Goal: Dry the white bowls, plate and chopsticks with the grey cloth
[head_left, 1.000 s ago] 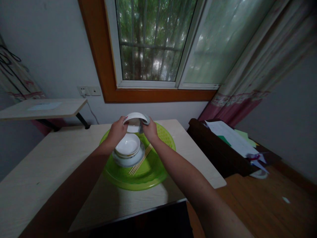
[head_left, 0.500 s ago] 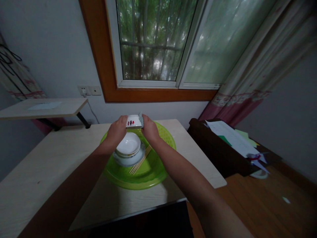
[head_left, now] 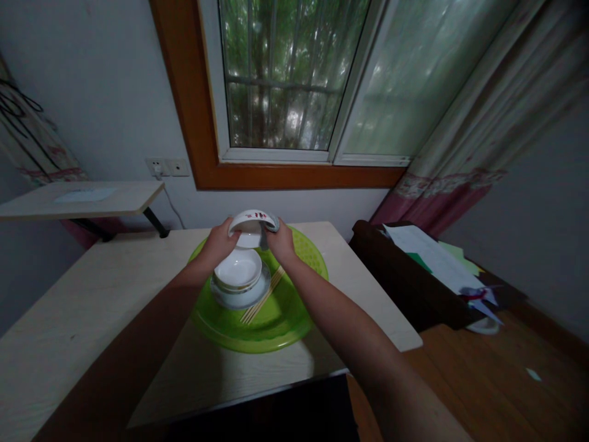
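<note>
My left hand is closed on the left rim of a white bowl with red and dark marks. The bowl is tilted, its hollow turned toward me, above the far part of a green round basin. At the bowl's right side, my right hand presses a grey-blue cloth against the rim. Below the hands, a stack of white bowls rests on a plate in the basin. Several chopsticks lie to the right of the plate. My right fingers are partly hidden.
The basin stands on a pale wooden table. A raised shelf is at the left. Beyond the table's right edge is a dark brown piece of furniture with papers on it. A window is ahead.
The bowl has turned in my hands: earlier its marked side faced me, now its hollow does. Both hands have shifted slightly with it. The stack and chopsticks stay put.
</note>
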A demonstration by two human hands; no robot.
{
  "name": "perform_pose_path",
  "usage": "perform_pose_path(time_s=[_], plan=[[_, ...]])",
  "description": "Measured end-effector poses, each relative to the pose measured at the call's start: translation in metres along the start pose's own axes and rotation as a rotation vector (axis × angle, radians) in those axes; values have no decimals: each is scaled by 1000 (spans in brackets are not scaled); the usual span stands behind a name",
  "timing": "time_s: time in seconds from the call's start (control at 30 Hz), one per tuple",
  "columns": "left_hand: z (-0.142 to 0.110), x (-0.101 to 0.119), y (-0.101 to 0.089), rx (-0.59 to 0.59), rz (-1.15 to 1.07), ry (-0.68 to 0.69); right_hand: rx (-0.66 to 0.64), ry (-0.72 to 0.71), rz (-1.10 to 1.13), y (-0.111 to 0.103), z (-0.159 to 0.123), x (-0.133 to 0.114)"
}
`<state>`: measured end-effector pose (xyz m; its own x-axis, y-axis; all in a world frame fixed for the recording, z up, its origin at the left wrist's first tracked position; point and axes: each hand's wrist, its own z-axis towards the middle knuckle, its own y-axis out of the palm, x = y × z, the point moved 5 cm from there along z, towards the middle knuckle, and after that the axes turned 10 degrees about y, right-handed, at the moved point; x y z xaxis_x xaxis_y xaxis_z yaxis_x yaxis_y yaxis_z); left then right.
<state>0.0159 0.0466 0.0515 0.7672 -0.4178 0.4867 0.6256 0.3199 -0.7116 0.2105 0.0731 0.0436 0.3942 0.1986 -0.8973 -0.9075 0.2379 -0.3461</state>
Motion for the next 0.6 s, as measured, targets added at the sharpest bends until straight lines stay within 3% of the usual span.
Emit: perform_pose_path(time_s=[0.23,0.5,0.6], plan=[[-1,5,-6,4,-18,47,-15,-134,-158,-5,-11,-13],[-6,22,-14,-38,246,112,-84,-257,-533,-7,-23,-32],[-7,26,-14,-54,331,96,-85,-261,-557,-5,-23,-33]])
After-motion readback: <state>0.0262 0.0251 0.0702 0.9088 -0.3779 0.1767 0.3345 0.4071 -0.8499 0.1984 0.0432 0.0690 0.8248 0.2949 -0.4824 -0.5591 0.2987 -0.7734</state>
